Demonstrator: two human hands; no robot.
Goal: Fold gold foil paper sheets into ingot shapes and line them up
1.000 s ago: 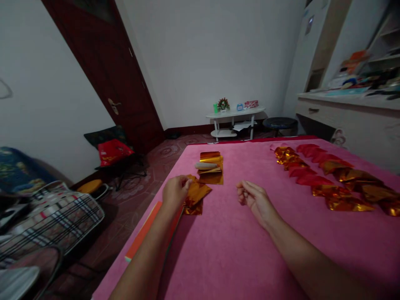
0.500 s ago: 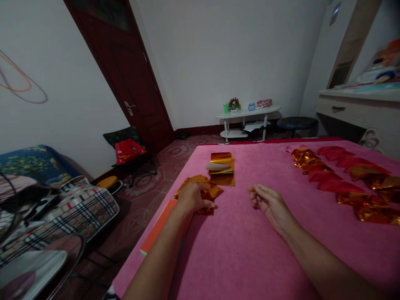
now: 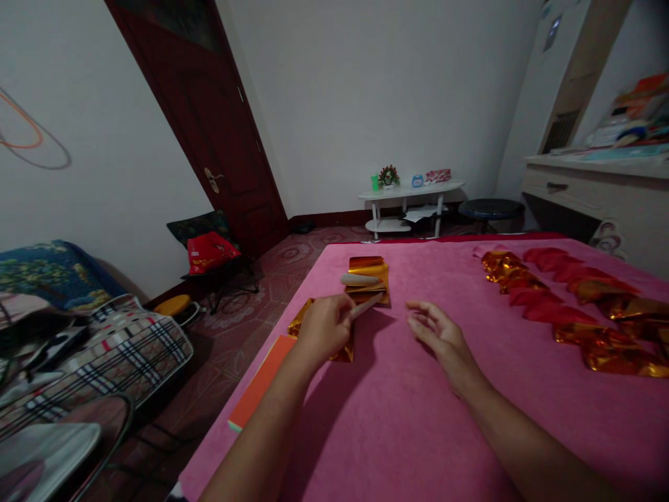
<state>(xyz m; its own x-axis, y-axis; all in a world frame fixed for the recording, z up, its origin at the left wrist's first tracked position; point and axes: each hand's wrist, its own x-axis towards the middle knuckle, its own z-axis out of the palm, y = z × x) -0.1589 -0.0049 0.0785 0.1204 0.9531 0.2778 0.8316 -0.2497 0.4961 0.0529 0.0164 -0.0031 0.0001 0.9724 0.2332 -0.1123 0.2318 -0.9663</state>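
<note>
My left hand pinches a thin sheet of foil paper by one edge; it tilts up to the right, seen nearly edge-on. Under and behind that hand lie more gold foil sheets, partly hidden by it. My right hand hovers to the right over the pink cloth, fingers apart with nothing in them. An orange paper stack lies beside my left forearm. Beyond my left hand are gold foil pieces with a pale, rounded, stick-like object on top.
Rows of folded red and gold foil pieces lie on the right of the pink cloth-covered table. A white side table and a black stool stand behind. To the left are a chair with a red bag and a plaid quilted item.
My left hand has picked up a foil sheet from the pile and tilted it up. The fingers of my right hand have spread from a closed curl, and it has shifted slightly left.
</note>
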